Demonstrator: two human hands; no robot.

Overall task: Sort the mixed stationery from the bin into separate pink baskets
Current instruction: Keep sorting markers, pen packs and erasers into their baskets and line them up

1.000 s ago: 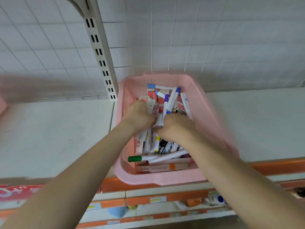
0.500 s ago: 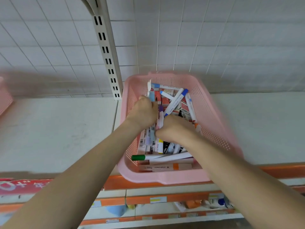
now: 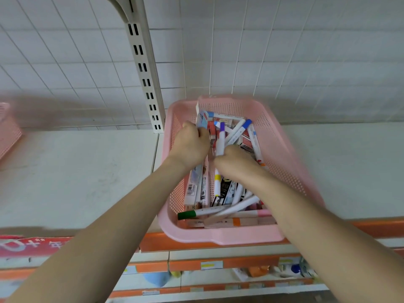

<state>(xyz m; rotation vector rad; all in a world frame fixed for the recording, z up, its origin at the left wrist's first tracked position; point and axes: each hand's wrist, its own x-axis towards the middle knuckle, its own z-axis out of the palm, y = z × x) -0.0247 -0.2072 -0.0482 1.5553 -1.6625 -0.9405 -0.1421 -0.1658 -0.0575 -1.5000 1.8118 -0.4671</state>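
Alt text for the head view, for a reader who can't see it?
Both hands reach into a pink basket of mixed stationery on a white shelf: left hand grips a packet, right hand grips a purple-capped marker.

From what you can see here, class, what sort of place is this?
Probably a shop: slotted shelf upright, orange price-label strips along shelf edges, and a pink basket of mixed pens.

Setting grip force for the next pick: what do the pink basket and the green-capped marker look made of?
Pink basket: probably moulded plastic with a matte finish, judging by its perforated walls and thick rounded rim. Green-capped marker: seemingly smooth, slightly glossy plastic, with a white barrel and a solid green cap.
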